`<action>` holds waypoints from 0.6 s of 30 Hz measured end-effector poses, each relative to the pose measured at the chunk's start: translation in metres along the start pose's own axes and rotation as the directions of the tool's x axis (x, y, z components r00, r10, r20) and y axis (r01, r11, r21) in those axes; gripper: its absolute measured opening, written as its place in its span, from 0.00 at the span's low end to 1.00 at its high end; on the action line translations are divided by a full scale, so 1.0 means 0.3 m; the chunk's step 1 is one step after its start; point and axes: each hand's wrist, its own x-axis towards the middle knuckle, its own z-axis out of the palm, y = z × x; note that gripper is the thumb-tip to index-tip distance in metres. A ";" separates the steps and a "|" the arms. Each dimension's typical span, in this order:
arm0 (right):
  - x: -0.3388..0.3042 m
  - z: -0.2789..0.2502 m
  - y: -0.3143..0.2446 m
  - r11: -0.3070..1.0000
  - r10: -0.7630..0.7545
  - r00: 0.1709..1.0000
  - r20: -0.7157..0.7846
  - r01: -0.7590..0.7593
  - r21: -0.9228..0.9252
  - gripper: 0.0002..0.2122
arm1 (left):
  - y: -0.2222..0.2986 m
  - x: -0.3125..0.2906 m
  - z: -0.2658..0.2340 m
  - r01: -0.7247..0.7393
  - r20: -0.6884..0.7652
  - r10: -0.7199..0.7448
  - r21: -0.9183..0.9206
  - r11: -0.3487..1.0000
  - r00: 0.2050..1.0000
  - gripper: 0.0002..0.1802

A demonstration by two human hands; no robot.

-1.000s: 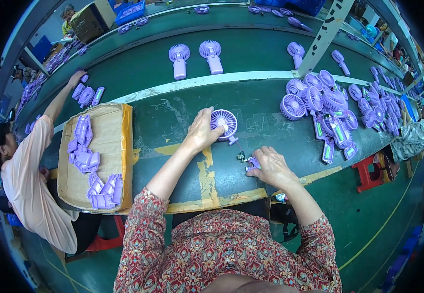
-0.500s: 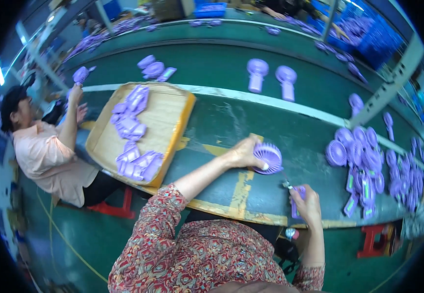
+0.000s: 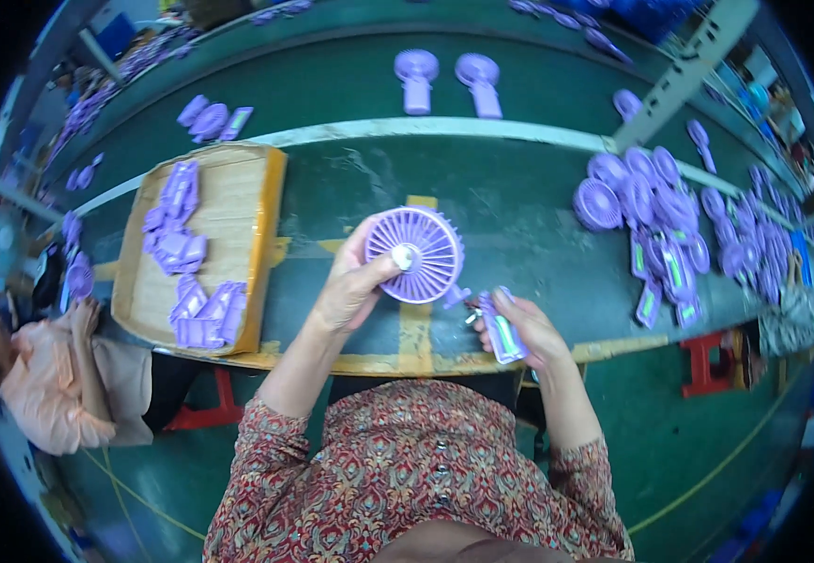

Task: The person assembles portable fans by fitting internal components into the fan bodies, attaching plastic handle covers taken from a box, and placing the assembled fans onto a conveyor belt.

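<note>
My left hand (image 3: pixel 349 293) is closed round a round purple fan head (image 3: pixel 432 251), its thumb on the pale hub and the slatted grille facing up. A small hinge piece sticks out at its lower right. Close beside that piece, my right hand (image 3: pixel 540 336) grips a purple fan handle (image 3: pixel 506 333) with a pale front and a green strip. A small dark and metallic part shows at the handle's upper end; whether it joins the fan head I cannot tell. Both pieces are held above the green workbench (image 3: pixel 350 206).
At the left stands a cardboard box (image 3: pixel 273 244) holding purple handle shells (image 3: pixel 208 314). Piled purple fans (image 3: pixel 660 211) lie at the right. Two fans (image 3: pixel 416 80) rest beyond the white rail (image 3: pixel 360 129). A metal post (image 3: pixel 684 80) rises at the right; a co-worker (image 3: pixel 60 385) sits at the left.
My hands have come closer together, bringing the handle up beside the fan head. The grille has turned more toward me. The whole view has shifted, and the co-worker's raised arm is lowered.
</note>
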 end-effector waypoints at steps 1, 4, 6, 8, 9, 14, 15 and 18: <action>0.010 0.008 0.008 1.000 0.024 0.999 0.020 -0.024 0.001 0.15 | 0.000 -0.007 0.021 0.017 0.006 -0.017 0.000 1.000 1.000 0.32; -0.003 0.065 0.023 0.992 0.003 0.999 0.044 0.002 -0.126 0.13 | -0.053 -0.001 0.040 -0.049 -0.032 0.054 0.123 0.991 0.998 0.31; -0.018 0.101 0.038 0.989 -0.048 0.998 0.041 0.053 -0.140 0.11 | -0.095 0.009 0.042 -0.033 -0.040 0.039 0.142 0.989 0.998 0.30; -0.032 0.122 0.047 0.982 -0.044 0.999 0.021 0.047 -0.182 0.10 | -0.118 0.002 0.057 -0.017 -0.060 0.031 0.217 0.976 0.998 0.30; -0.035 0.130 0.050 0.979 -0.094 0.994 0.063 0.103 -0.176 0.10 | -0.124 -0.002 0.057 -0.014 -0.061 0.028 0.218 0.976 0.998 0.30; -0.034 0.115 0.085 0.962 -0.183 0.974 0.135 0.206 -0.180 0.12 | -0.138 -0.013 0.053 -0.009 -0.070 0.035 0.348 0.938 0.997 0.32; -0.036 0.115 0.085 0.962 -0.183 0.974 0.134 0.205 -0.178 0.12 | -0.136 -0.011 0.050 0.005 -0.076 0.024 0.350 0.937 0.997 0.32; -0.050 0.136 0.069 0.961 -0.169 0.979 0.118 0.190 -0.203 0.12 | -0.144 -0.006 0.030 -0.006 -0.065 0.033 0.370 0.929 0.997 0.32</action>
